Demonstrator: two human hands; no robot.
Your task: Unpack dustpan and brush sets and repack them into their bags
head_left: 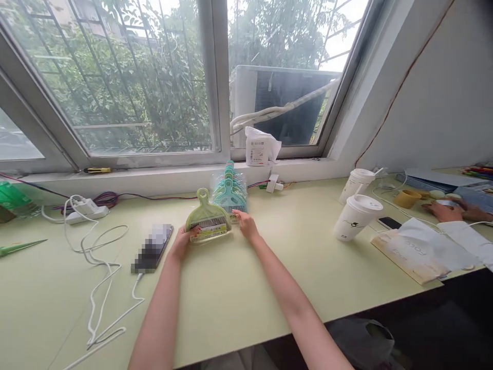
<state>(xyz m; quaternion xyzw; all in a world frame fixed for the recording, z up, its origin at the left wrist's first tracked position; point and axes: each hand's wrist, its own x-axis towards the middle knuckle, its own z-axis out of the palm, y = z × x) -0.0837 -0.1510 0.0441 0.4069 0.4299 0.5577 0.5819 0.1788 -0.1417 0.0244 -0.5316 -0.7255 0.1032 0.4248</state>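
Note:
A green dustpan and brush set point(207, 210) in clear wrapping stands tilted over the table, its looped handle upward. My left hand point(182, 241) is closed on its lower left edge, thumb over the front. Behind it, a row of similar teal sets point(230, 194) reaches back to the window sill, with a clear bag around part of it. My right hand point(245, 225) is at the right of the green set, fingers pinched by the lower edge of the front teal set; what they grip is too small to make out.
On the left lie a phone point(153, 249), white cables point(92, 262) and a power strip point(88, 215). On the right stand two white cups point(356, 218) near a tissue pack point(410, 252). Another person's hands point(447, 209) are at the far right.

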